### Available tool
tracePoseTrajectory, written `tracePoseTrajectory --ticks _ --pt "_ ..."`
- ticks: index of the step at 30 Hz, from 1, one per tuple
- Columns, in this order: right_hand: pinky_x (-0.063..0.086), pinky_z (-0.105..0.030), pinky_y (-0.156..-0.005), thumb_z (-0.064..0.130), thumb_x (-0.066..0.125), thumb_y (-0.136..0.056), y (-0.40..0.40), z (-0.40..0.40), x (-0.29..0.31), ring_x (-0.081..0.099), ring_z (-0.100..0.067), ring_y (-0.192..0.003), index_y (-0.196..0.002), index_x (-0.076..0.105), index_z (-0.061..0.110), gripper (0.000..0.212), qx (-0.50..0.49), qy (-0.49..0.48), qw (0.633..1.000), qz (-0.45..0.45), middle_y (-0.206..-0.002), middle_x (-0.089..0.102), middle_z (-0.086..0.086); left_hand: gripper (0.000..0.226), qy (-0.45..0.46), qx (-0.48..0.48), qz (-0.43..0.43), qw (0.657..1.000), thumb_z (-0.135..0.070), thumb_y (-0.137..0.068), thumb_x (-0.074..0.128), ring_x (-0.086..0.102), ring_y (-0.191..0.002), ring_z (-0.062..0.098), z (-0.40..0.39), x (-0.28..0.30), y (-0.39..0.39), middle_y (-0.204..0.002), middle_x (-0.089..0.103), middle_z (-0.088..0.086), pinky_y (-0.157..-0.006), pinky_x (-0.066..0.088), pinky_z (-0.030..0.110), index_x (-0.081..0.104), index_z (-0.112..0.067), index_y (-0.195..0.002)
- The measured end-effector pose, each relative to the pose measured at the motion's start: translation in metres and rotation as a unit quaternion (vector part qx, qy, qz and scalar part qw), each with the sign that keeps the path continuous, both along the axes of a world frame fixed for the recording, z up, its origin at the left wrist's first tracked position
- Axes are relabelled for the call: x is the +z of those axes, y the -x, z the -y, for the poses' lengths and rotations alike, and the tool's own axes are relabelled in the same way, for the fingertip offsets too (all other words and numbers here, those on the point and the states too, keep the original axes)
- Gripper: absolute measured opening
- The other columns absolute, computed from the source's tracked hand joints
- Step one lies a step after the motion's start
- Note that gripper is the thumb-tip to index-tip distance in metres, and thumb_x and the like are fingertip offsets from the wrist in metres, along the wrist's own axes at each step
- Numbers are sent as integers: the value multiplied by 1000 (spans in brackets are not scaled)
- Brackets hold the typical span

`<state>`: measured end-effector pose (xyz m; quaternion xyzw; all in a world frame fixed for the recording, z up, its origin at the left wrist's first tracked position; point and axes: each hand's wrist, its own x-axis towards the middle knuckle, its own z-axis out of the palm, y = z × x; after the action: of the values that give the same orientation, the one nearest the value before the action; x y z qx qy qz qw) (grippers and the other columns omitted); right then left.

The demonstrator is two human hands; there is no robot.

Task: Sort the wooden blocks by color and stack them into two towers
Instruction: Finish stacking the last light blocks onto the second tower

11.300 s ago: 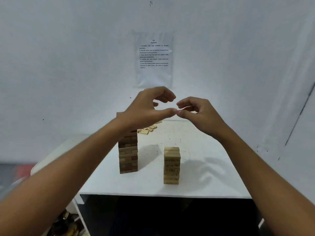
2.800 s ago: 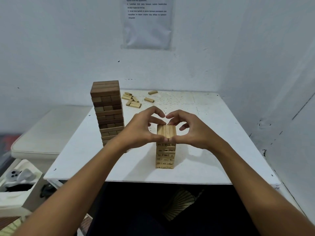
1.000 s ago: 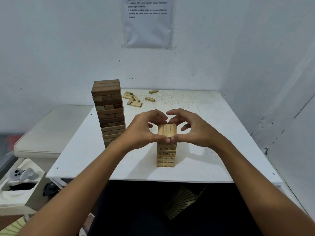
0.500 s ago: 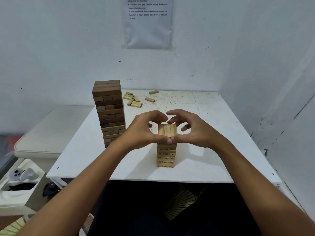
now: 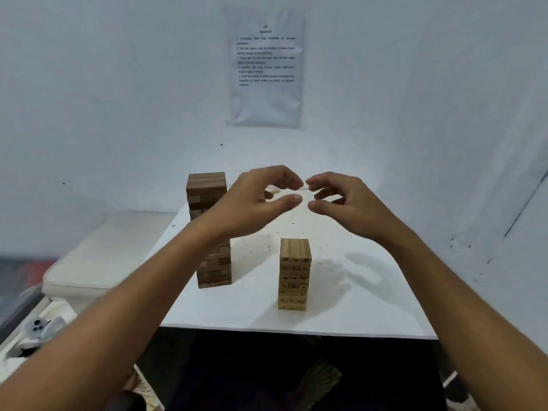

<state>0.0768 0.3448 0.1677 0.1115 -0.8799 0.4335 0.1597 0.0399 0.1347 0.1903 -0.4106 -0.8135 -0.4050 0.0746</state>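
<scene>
Both hands hang in the air above the white table (image 5: 370, 307), past the two towers, and neither holds anything. The left hand (image 5: 255, 203) has its fingers loosely curled with the thumb apart from them; the right hand (image 5: 341, 203) mirrors it, fingertips nearly meeting those of the left but with a gap between.

The short tower of pale wooden blocks (image 5: 294, 274) stands near the front edge, right of centre, its top layer of three blocks lying flush. The taller tower of dark brown wooden blocks (image 5: 209, 229) stands to its left and a little farther back, partly hidden by the left forearm. At the far side of the table, between the hands, a small pale loose block (image 5: 274, 190) shows; how many more lie there cannot be told, as the hands cover that spot.

The step in hand looks like a reach to the far side for more pale blocks. To do it well, the left forearm should pass clear of the dark tower, which it crosses closely in this view. Blocks are best brought in threes, laid crosswise to the layer beneath, then squared gently from both sides.
</scene>
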Motion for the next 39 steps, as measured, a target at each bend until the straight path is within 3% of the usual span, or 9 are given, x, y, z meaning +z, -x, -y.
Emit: tracePoseTrajectory --ticks 7,10,15,19,24,30,33,36,39 --pt "49 -19 -83 24 70 -87 19 14 73 63 -5 -100 -119 63 22 34 5 -42 997 -69 -113 65 6 26 10 4 -100 995 -27 -93 58 63 -103 6 35 99 19 -110 68 -1 -86 50 16 66 -11 -112" --pt "51 -24 -85 24 71 -87 44 19 91 64 -10 -100 -118 64 21 32 13 -56 996 -69 -112 66 3 21 42 39 -90 994 -20 -96 59 64 -99 7 54 119 49 -110 69 3 -80 49 14 65 -9 -113" --pt "54 -31 -83 23 70 -88 103 25 94 65 -15 -99 -117 63 19 31 26 -90 995 -33 -110 66 -2 20 114 88 -43 989 -22 -95 61 65 -104 17 82 114 118 -109 70 5 -85 50 29 65 -15 -113" --pt "54 -31 -81 23 70 -87 158 28 85 65 -15 -97 -115 64 19 29 36 -106 994 10 -110 66 -2 30 171 113 -13 979 -39 -86 65 66 -101 11 96 101 177 -104 72 -2 -95 51 41 67 -20 -109" --pt "53 -27 -78 24 70 -87 225 29 66 64 -12 -97 -117 64 19 31 49 -134 988 56 -109 64 2 18 223 118 18 968 -32 -90 66 65 -98 6 104 72 245 -102 71 -6 -90 52 34 66 -24 -106" --pt "48 -26 -83 21 66 -90 298 27 10 62 -14 -99 -118 64 18 28 59 -185 976 102 -106 64 2 26 278 79 22 957 -18 -87 71 65 -97 11 87 -3 300 -107 70 -2 -71 44 3 68 -14 -112" --pt "51 -25 -81 17 63 -92 328 21 -33 63 -16 -97 -119 64 17 26 63 -210 965 147 -111 64 -1 37 326 51 28 944 -22 -84 74 60 -105 11 77 -55 322 -117 67 -3 -78 43 8 65 -17 -119" --pt "47 -25 -85 19 62 -93 343 18 -74 58 -15 -101 -126 60 18 33 59 -264 942 199 -124 60 -5 48 374 29 22 927 -26 -81 74 50 -118 15 65 -103 334 -127 61 -2 -98 41 29 61 -20 -127" --pt "45 -28 -92 30 58 -95 348 19 -107 56 -19 -117 -135 54 15 42 34 -285 933 218 -137 53 -5 55 373 5 19 928 -23 -74 74 44 -120 17 63 -135 344 -128 59 -3 -98 42 37 59 -21 -128"
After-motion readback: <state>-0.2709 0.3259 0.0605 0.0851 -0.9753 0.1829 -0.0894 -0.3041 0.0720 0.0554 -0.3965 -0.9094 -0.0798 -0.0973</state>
